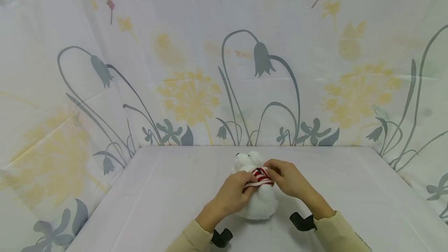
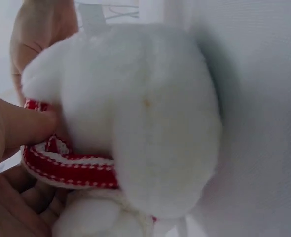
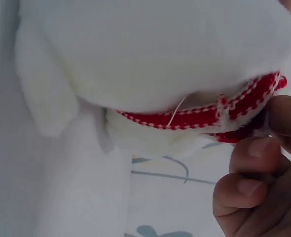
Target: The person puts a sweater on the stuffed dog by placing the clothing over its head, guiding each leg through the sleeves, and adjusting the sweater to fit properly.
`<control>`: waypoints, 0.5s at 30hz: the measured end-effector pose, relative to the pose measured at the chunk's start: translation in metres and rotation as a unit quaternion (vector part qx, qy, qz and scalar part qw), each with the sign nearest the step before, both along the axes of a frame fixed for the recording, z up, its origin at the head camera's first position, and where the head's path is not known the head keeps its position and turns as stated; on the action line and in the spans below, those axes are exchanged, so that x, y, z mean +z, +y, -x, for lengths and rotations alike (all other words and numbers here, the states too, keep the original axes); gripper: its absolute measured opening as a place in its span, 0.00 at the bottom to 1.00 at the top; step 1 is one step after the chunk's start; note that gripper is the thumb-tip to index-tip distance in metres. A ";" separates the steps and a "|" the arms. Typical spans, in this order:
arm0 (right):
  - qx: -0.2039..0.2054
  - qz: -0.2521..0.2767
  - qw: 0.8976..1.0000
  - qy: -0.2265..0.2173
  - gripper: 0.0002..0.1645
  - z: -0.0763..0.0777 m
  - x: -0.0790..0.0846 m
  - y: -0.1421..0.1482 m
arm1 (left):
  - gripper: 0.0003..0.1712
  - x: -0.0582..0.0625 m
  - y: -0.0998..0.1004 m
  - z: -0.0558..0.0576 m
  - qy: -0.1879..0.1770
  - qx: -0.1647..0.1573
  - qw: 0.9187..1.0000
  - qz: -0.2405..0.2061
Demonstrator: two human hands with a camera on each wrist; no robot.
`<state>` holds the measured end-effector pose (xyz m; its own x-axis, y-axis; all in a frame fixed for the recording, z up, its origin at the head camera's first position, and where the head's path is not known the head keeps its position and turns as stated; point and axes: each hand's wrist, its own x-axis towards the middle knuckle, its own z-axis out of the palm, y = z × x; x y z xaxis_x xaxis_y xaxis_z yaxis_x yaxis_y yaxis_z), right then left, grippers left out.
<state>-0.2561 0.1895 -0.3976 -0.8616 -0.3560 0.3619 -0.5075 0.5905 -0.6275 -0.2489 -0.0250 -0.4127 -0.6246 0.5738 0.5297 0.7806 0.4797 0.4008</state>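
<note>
A white plush animal (image 1: 259, 205) with small dark facial details sits on the white surface. Around its upper body is a red-and-white striped knit garment (image 1: 260, 175). My left hand (image 1: 229, 193) grips the garment's left side; in the left wrist view its thumb (image 2: 34, 123) presses on the red trim. On the other side my right hand (image 1: 288, 178) pinches the garment's edge between thumb and fingers. The right wrist view shows the red trim (image 3: 195, 118) with white stitching, pulled a little away from the fur, and a thin white thread across it.
A white-covered tabletop (image 1: 168, 189) lies under the toy. Behind it and at both sides hangs a flower-printed cloth (image 1: 196, 49). Black wrist mounts (image 1: 302, 221) stick out near both sleeves, close to the toy.
</note>
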 end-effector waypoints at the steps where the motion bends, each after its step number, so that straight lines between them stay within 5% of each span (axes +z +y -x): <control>1: -0.003 0.010 1.000 -0.006 0.08 0.001 -0.001 0.001 | 0.04 0.002 -0.001 0.000 0.000 -0.002 1.000 0.014; 10: 0.010 0.076 0.995 -0.066 0.07 0.010 -0.003 0.009 | 0.10 0.017 -0.016 0.000 -0.039 -0.005 0.988 0.149; 15: 0.008 0.099 0.989 -0.106 0.08 0.008 -0.005 0.006 | 0.06 0.021 -0.018 0.000 -0.087 -0.024 0.987 0.130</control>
<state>-0.2637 0.1952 -0.4023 -0.9203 -0.3109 0.2373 -0.3602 0.4371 -0.8241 -0.2490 -0.0434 -0.3913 -0.6621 0.7072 0.2479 0.7350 0.5484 0.3987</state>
